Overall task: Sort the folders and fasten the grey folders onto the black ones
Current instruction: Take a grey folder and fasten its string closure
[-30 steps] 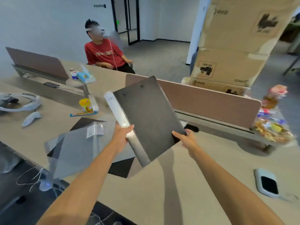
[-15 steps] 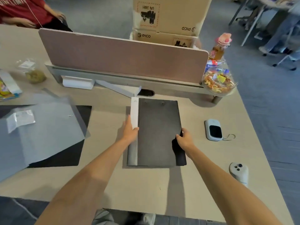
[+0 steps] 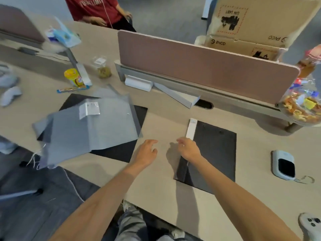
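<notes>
A black folder [image 3: 215, 150] lies flat on the table right of centre, with a pale grey spine strip [image 3: 191, 127] along its left edge. My right hand [image 3: 189, 150] rests palm down on that strip, fingers loosely spread, gripping nothing. Over bare table just left of it hovers my left hand [image 3: 145, 152], open and touching nothing. Further left, a loose pile of grey folders [image 3: 90, 129] covers black folders [image 3: 119, 152] whose corners stick out from under it.
A brown desk divider [image 3: 205, 66] runs across the back, with a white box [image 3: 138, 83] at its foot. A phone-like device [image 3: 283, 164] and a white controller [image 3: 311, 223] lie right. A snack bowl [image 3: 302, 108] sits far right; a person in red [image 3: 97, 9] beyond.
The black folder came down from the air onto the table. My left hand has left its spine and moved left; my right hand has shifted from the folder's right edge to the spine.
</notes>
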{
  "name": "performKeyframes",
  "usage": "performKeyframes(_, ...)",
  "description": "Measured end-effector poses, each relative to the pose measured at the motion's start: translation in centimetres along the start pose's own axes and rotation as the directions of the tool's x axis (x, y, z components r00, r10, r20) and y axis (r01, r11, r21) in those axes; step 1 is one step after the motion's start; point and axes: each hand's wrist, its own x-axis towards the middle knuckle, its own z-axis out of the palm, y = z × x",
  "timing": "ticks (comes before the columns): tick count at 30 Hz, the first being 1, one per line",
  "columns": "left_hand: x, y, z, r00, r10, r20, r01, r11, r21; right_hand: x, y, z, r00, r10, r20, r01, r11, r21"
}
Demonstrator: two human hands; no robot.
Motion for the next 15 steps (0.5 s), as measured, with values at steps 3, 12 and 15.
performKeyframes(3, -0.9, -2.8, -5.0, 0.995, -0.034, -0.095, 0.035, 0.999, 0.009, 2.1, -5.3, 3.7, 0.99, -0.109, 0.091, 0.108, 0.994, 0.017)
performKeyframes(12, 2.2, -12.8, -16.7, 0.997, -0.082, 0.008, 0.071, 0.899, 0.431, 8.2, -16.1, 10.5, 0.985, 0.013, 0.171, -0.04, 0.986, 0.161)
performKeyframes(15, 3.6, -15.5, -17.8, 0.968, -0.12, 0.222, -0.086, 0.672, 0.735, 10.2, -17.0, 11.7, 0.977, 0.114, 0.179, -0.128, 0.99, 0.067)
